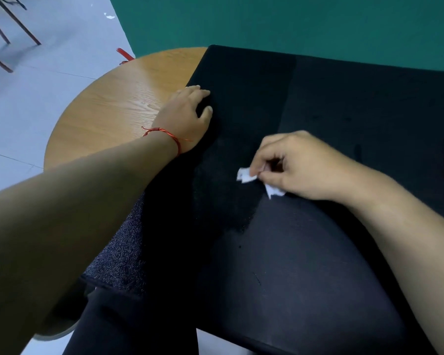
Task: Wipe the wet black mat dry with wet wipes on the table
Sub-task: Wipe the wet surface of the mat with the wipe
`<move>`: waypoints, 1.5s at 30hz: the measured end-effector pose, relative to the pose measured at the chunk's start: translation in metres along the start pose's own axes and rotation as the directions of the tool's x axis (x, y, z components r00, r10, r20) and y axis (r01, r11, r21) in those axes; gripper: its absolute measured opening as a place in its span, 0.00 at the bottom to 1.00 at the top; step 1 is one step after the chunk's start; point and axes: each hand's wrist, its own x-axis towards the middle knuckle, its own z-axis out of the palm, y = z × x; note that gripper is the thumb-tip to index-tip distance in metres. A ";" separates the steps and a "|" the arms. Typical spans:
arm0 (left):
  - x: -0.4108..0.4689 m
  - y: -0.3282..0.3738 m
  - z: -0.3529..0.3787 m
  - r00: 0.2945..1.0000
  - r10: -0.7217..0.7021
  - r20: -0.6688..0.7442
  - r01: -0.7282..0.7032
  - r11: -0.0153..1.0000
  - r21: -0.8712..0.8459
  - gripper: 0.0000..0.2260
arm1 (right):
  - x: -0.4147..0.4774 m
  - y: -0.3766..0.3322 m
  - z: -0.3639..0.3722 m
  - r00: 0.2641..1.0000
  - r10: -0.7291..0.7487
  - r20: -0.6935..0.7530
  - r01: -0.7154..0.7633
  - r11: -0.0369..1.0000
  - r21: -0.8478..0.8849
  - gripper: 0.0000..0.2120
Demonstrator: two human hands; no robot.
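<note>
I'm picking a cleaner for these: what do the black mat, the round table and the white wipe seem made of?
Black mat: likely matte fabric; its hanging left edge looks speckled, perhaps rubbery. Table: smooth wood or wood-look laminate, with grain lines and sheen. Wipe: thin, crumpled white paper or nonwoven.

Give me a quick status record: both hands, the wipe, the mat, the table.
left hand: rests on the left edge of the mat, holding nothing
right hand: pinches the wipe against the mat
wipe: white, crumpled, small, near the mat's middle
mat: black; darker patch on its left part, around the wipe
table: round, wooden, bare left of the mat
</note>
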 end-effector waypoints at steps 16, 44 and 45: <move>-0.003 0.004 -0.001 0.989 0.145 0.039 -0.144 0.989 -0.021 0.20 | -0.023 -0.083 0.060 0.885 -0.293 0.361 0.251 0.955 0.159 0.13; -0.008 0.010 -0.007 0.990 0.140 0.023 -0.140 0.990 -0.015 0.20 | -0.026 -0.087 0.045 0.919 -0.144 0.368 0.122 0.989 0.080 0.13; -0.008 0.010 -0.008 0.990 0.139 0.023 -0.138 0.990 -0.016 0.20 | -0.026 -0.088 0.044 0.922 -0.141 0.360 0.120 0.990 0.080 0.13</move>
